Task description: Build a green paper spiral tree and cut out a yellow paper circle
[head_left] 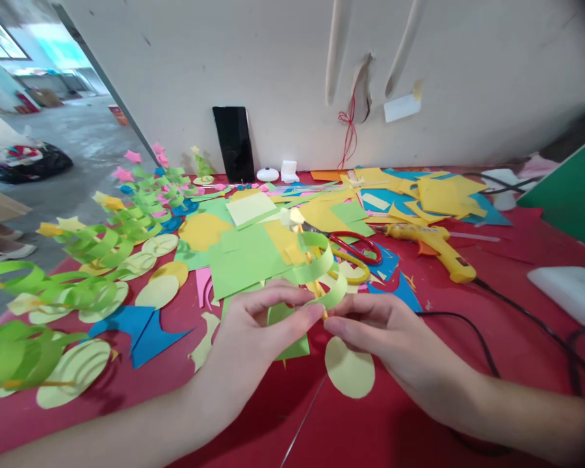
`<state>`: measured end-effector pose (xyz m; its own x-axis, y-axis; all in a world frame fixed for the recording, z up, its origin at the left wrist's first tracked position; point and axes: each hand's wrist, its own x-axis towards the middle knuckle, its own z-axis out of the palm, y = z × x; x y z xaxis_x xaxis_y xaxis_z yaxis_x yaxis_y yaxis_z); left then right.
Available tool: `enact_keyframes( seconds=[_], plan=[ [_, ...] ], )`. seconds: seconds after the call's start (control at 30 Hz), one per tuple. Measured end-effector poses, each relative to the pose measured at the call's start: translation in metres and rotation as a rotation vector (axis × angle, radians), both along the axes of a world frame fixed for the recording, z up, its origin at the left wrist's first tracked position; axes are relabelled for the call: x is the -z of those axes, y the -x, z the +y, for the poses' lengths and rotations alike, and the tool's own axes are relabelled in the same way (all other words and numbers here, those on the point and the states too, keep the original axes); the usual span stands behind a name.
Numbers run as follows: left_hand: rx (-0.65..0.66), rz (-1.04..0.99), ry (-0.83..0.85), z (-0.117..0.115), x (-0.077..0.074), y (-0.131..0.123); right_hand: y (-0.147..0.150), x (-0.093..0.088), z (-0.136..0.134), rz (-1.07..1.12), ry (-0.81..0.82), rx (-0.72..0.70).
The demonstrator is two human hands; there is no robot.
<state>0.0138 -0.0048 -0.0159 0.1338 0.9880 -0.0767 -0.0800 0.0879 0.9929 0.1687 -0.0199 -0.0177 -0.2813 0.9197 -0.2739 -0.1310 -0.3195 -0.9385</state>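
Note:
Between both hands stands a light green curled paper strip (332, 270) that winds around a thin yellow-orange stem topped by a small pale star. My left hand (268, 325) pinches the strip's lower end between thumb and fingertips. Close against it, my right hand (375, 328) has thumb and index finger closed at the same low spot, on the strip's end and the stem's foot. A pale yellow paper circle (350, 368) shows just below the fingertips; whether it is joined to the stem, I cannot tell. Behind the strip lie red-handled scissors (358, 246) and yellow-handled scissors (353, 268).
Finished-looking green paper spirals (97, 244) on round bases crowd the left side. Green sheets (246, 260) and yellow scraps (448, 195) cover the middle and back. A yellow glue gun (431, 242) with a black cord lies right. A black phone (234, 144) leans on the back panel.

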Motion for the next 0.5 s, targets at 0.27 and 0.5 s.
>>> enact_keyframes(
  seconds=[0.27, 0.5],
  plan=[
    [0.037, 0.035, 0.005, 0.0011, 0.0013, -0.0004, -0.0016, -0.0011, 0.0007, -0.104, -0.135, -0.007],
    [0.053, 0.046, 0.056, 0.001, 0.0016, -0.0013, -0.0012, -0.0016, 0.0025, -0.171, -0.158, -0.018]
  ],
)
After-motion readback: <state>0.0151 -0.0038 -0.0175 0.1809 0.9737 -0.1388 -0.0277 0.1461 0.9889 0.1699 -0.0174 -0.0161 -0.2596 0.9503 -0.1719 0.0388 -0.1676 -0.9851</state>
